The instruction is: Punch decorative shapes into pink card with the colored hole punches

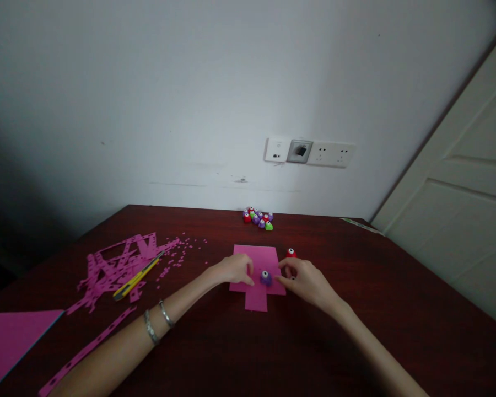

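Observation:
A pink paper sheet (258, 259) lies flat on the dark red table (355, 309). A small purple paper punch (265, 277) sits on its near part. My left hand (233, 270) rests on the sheet's left edge with its fingers curled, pressing the paper. My right hand (303, 280) is just right of the purple punch, its fingers pinched together near the sheet's right edge; what they hold, if anything, is hidden. A red punch (290, 253) stands on the table just beyond my right hand.
A cluster of several coloured punches (257, 218) sits near the wall. Pink paper strips and scraps (116, 267) with a yellow utility knife (136, 277) lie at the left. Another pink sheet (12, 339) is at the near left corner. Wall sockets (310, 152) and a door (467, 209) stand behind.

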Demonstrator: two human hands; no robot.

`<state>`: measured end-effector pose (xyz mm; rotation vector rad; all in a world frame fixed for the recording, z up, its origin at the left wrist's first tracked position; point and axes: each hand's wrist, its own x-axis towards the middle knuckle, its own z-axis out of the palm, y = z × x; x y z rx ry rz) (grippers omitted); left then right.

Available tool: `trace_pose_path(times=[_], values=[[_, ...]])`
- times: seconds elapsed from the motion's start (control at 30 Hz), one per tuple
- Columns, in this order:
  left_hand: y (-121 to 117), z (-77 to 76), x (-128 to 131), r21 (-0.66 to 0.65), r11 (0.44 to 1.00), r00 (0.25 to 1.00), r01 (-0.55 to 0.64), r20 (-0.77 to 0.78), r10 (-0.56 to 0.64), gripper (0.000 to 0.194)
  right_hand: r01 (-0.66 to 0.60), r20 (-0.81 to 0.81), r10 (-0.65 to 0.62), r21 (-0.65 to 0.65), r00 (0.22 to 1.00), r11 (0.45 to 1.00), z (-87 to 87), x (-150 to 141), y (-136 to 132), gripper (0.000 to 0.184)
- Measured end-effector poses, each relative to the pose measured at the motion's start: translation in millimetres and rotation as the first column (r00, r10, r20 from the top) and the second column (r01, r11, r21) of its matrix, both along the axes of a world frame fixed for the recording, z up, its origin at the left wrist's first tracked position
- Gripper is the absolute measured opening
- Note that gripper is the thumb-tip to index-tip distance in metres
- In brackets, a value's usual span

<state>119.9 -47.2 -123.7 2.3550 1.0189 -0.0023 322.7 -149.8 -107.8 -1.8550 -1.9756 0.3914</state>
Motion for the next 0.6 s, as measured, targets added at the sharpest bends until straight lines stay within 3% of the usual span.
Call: trace_pose_path(times=[0.2, 0.6], values=[[-1, 0.2, -1, 0.001, 1.0, 1.0, -0.016, -0.013, 0.016, 0.031, -0.157, 0.093, 0.144, 0.158, 0.985, 0.975, -11.4, -20, 0, 0.021], [2, -2.5, -1, -0.052, 0.998, 1.0, -0.019, 0.009, 0.02, 0.034, -0.192, 0.183, 0.151, 0.236, 0.971, 0.953, -27.4, -21, 3, 0.013]])
